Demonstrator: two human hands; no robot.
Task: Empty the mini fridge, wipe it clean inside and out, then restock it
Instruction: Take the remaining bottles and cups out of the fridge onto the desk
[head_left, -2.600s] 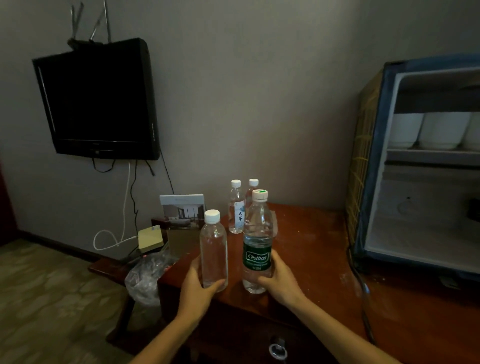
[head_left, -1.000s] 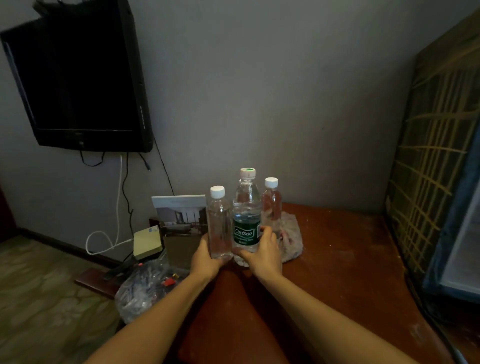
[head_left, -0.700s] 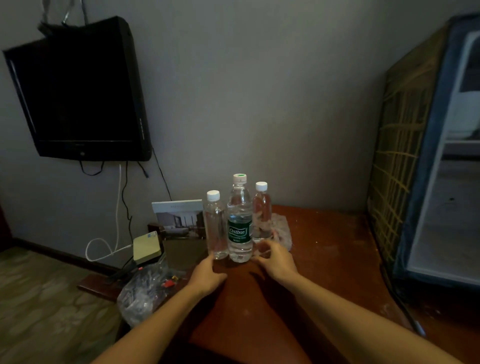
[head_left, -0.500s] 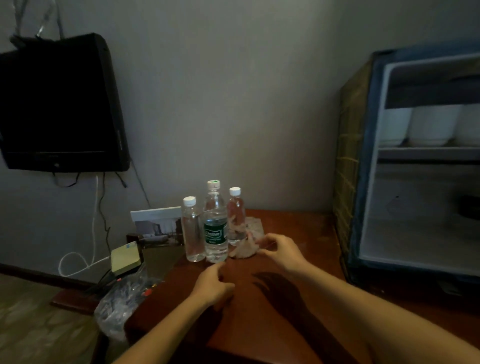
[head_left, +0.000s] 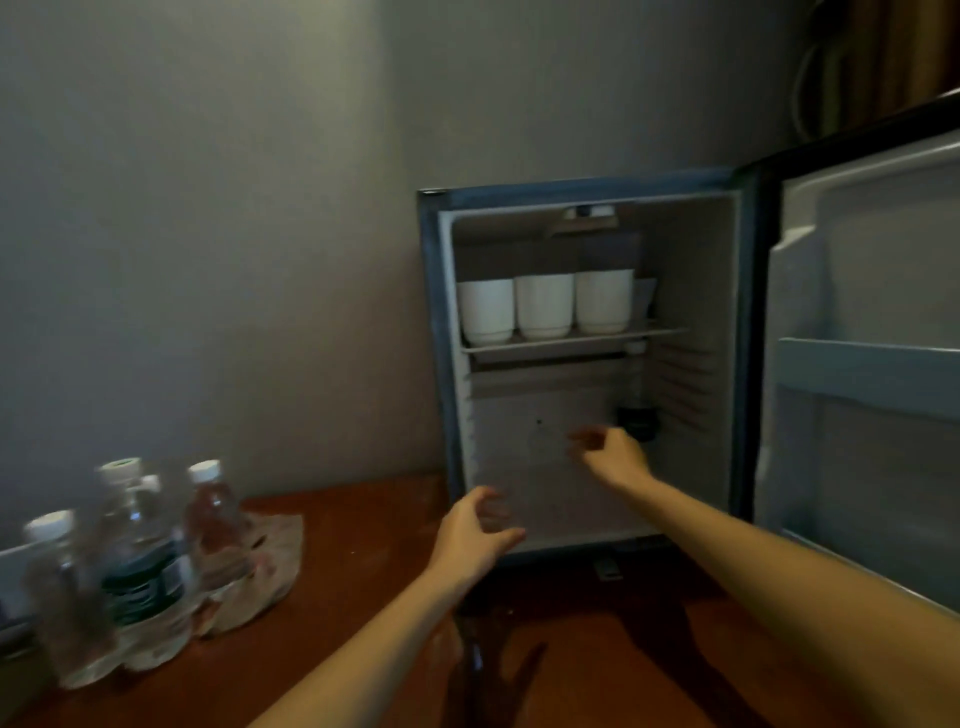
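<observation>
Head: L hand (head_left: 475, 535), R hand (head_left: 615, 457) fingers loosely curled, empty.

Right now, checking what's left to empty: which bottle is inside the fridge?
The dark-labelled bottle at back right of the fridge, under the shelf, near the right hand; the other bottles stand outside on the table.

The mini fridge (head_left: 550, 395) stands open on the wooden table (head_left: 363, 597), door (head_left: 872, 364) swung right; three white cups (head_left: 544, 306) line its upper shelf; a dark bottle (head_left: 636, 418) stands low at its right. The right hand (head_left: 610, 457), empty, fingers loosely curled, reaches near that bottle; the left hand (head_left: 475, 535) hovers empty at the fridge's lower left; water bottles (head_left: 140, 571) cluster at the near left.
</observation>
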